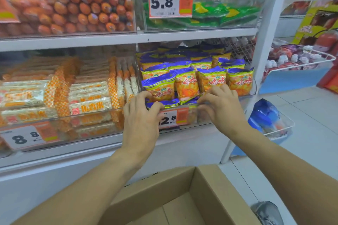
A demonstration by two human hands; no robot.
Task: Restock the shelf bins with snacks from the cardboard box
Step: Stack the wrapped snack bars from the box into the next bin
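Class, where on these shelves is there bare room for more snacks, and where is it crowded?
Free: above the green packets in the top right bin, and the visible cardboard box floor. Crowded: the blue-and-yellow bags' bin, the sausage bin.

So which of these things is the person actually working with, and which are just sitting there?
In use:
- left hand and right hand, at the front edge of the clear plastic bin
- purple-and-yellow snack bags in that bin
- open brown cardboard box

Just there:
- orange sausage sticks
- green packets
- orange-checked rice bars
- white wire basket
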